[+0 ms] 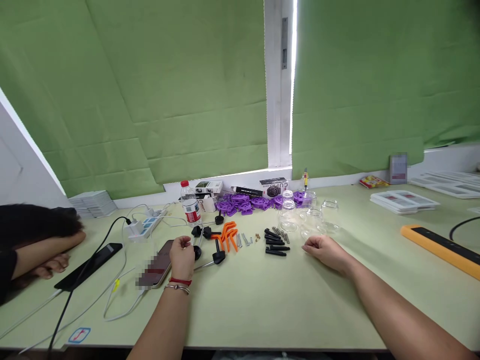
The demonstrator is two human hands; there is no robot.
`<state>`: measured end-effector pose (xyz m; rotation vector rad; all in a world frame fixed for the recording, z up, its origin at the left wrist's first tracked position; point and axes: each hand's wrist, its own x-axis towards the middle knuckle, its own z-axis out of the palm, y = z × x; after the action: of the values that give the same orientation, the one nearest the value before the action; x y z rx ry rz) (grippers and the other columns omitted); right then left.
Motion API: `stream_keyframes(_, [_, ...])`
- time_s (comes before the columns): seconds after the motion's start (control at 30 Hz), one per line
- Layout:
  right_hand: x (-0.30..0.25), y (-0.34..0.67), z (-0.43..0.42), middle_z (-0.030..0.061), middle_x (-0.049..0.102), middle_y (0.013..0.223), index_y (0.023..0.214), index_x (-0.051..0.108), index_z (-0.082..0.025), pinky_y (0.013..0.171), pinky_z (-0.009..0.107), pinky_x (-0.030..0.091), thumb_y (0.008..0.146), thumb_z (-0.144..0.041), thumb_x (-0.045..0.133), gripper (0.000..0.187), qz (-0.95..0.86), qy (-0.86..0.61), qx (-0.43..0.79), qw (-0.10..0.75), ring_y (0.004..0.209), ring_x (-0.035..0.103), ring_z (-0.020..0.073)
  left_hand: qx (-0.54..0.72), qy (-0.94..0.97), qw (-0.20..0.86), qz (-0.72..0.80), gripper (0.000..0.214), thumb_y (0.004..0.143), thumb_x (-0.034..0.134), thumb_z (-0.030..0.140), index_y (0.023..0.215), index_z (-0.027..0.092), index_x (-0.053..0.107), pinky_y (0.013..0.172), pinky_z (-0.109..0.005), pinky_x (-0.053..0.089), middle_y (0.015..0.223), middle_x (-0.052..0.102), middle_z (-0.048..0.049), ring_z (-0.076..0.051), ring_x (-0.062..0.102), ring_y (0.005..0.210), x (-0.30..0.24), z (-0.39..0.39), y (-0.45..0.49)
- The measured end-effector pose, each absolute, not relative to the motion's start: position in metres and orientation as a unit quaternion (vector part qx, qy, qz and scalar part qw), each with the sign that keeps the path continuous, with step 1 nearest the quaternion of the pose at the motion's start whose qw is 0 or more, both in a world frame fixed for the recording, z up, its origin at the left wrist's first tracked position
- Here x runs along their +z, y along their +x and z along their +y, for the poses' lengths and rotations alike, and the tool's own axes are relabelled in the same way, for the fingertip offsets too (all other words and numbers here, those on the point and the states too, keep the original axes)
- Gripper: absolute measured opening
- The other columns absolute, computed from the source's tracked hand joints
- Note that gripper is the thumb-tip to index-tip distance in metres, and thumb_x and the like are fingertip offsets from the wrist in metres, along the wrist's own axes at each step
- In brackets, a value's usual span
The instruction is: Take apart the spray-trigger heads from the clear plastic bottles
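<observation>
My left hand (182,259) is at the left of the parts, fingers curled in, beside a phone (163,260) and black knobs on metal rods (218,257). Whatever its fingers hold, if anything, is hidden. My right hand (325,251) rests on the table with fingers drawn together, close to clear plastic cups (288,220); I cannot make out anything in its grip. Between the hands lie orange bent pieces (228,236), small screws (245,240), tiny brass-coloured parts (257,237), black rods (275,248) and springs (280,234).
Purple plastic parts (243,204), boxes (209,187), a bottle (190,205) and a yellow-handled tool (305,179) line the back. Cables and a power strip (150,224) lie left, near another person's arm (48,250). An orange-edged bar (442,250) lies right.
</observation>
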<state>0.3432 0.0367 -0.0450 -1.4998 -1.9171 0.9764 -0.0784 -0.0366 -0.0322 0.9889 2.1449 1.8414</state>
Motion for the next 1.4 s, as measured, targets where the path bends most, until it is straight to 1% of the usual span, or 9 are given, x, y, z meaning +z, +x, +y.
stream_keyframes(0.2, [-0.048, 0.344, 0.038, 0.004, 0.066, 0.074, 0.074, 0.065, -0.018, 0.06, 0.025, 0.044, 0.075, -0.047, 0.054, 0.031, -0.712, -0.546, 0.368, 0.245, 0.069, 0.057, 0.0168, 0.629, 0.336, 0.06, 0.698, 0.028, 0.061, 0.047, 0.013, 0.087, 0.017, 0.056, 0.07, -0.027, 0.047, 0.081, 0.058, -0.003, -0.016, 0.057, 0.077, -0.033, -0.037, -0.082])
stream_keyframes(0.33, [-0.05, 0.345, 0.039, 0.0039, 0.067, 0.075, 0.074, 0.065, -0.018, 0.061, 0.025, 0.044, 0.076, -0.046, 0.054, 0.03, -0.719, -0.543, 0.361, 0.241, 0.07, 0.058, 0.017, 0.598, 0.42, -0.043, 0.681, 0.024, 0.069, 0.053, 0.022, 0.092, 0.018, 0.056, 0.069, -0.027, 0.046, 0.085, 0.058, -0.0037, -0.017, 0.056, 0.079, -0.023, -0.05, -0.072])
stream_keyframes(0.53, [-0.053, 0.346, 0.042, 0.0032, 0.066, 0.073, 0.074, 0.065, -0.018, 0.06, 0.025, 0.043, 0.075, -0.045, 0.054, 0.029, -0.728, -0.539, 0.349, 0.241, 0.067, 0.056, 0.0165, 0.344, 0.7, -0.049, 0.624, 0.04, 0.076, 0.055, 0.03, 0.115, 0.022, 0.055, 0.084, -0.034, 0.046, 0.116, 0.056, -0.0099, -0.022, 0.057, 0.096, -0.007, -0.069, -0.029])
stream_keyframes(0.7, [-0.051, 0.345, 0.041, 0.0033, 0.066, 0.073, 0.074, 0.066, -0.018, 0.06, 0.025, 0.043, 0.074, -0.044, 0.055, 0.028, -0.726, -0.539, 0.35, 0.246, 0.068, 0.056, 0.0165, 0.192, 0.716, 0.032, 0.671, 0.034, 0.07, 0.061, 0.025, 0.104, 0.025, 0.062, 0.086, -0.038, 0.045, 0.134, 0.044, -0.0101, -0.029, 0.056, 0.105, -0.009, -0.069, -0.014])
stream_keyframes(0.83, [-0.048, 0.343, 0.038, 0.0028, 0.065, 0.071, 0.073, 0.066, -0.018, 0.059, 0.025, 0.042, 0.073, -0.043, 0.056, 0.027, -0.725, -0.542, 0.349, 0.241, 0.066, 0.055, 0.0161, 0.256, 0.711, 0.072, 0.651, 0.018, 0.075, 0.053, 0.018, 0.089, 0.021, 0.064, 0.091, -0.04, 0.045, 0.131, 0.045, -0.0111, -0.027, 0.055, 0.107, -0.012, -0.064, -0.02])
stream_keyframes(1.0, [-0.047, 0.343, 0.037, 0.0034, 0.065, 0.071, 0.072, 0.066, -0.018, 0.058, 0.025, 0.042, 0.073, -0.043, 0.057, 0.027, -0.719, -0.542, 0.358, 0.247, 0.066, 0.055, 0.0166, 0.448, 0.673, 0.087, 0.582, 0.013, 0.077, 0.059, 0.027, 0.086, 0.019, 0.062, 0.092, -0.038, 0.046, 0.117, 0.052, -0.012, -0.025, 0.052, 0.112, -0.01, -0.062, -0.023])
stream_keyframes(1.2, [-0.037, 0.33, 0.03, 0.0029, 0.063, 0.07, 0.073, 0.065, -0.018, 0.061, 0.027, 0.042, 0.075, -0.05, 0.056, 0.033, -0.711, -0.528, 0.354, 0.301, 0.065, 0.054, 0.0158, 0.718, 0.47, 0.278, 0.431, 0.026, 0.08, 0.059, 0.037, 0.099, 0.021, 0.055, 0.079, -0.036, 0.054, 0.127, 0.052, -0.0091, -0.019, 0.061, 0.096, 0.017, -0.067, -0.016])
stream_keyframes(1.3, [-0.024, 0.306, 0.013, 0.0049, 0.063, 0.083, 0.097, 0.064, -0.018, 0.065, 0.028, 0.044, 0.076, -0.053, 0.057, 0.042, -0.715, -0.445, 0.424, 0.332, 0.074, 0.056, 0.0164, 0.726, 0.421, 0.393, 0.377, 0.03, 0.081, 0.059, 0.036, 0.106, 0.02, 0.054, 0.09, -0.04, 0.051, 0.114, 0.063, -0.0093, -0.02, 0.063, 0.1, 0.032, -0.067, -0.006])
stream_keyframes(1.4, [-0.01, 0.272, -0.007, 0.0084, 0.06, 0.103, 0.128, 0.048, -0.021, 0.063, 0.027, 0.045, 0.074, -0.05, 0.062, 0.063, -0.718, -0.345, 0.514, 0.319, 0.079, 0.056, 0.0159, 0.708, 0.396, 0.475, 0.343, 0.024, 0.083, 0.059, 0.037, 0.098, 0.019, 0.054, 0.095, -0.041, 0.048, 0.113, 0.065, -0.01, -0.022, 0.062, 0.104, 0.037, -0.064, 0.016])
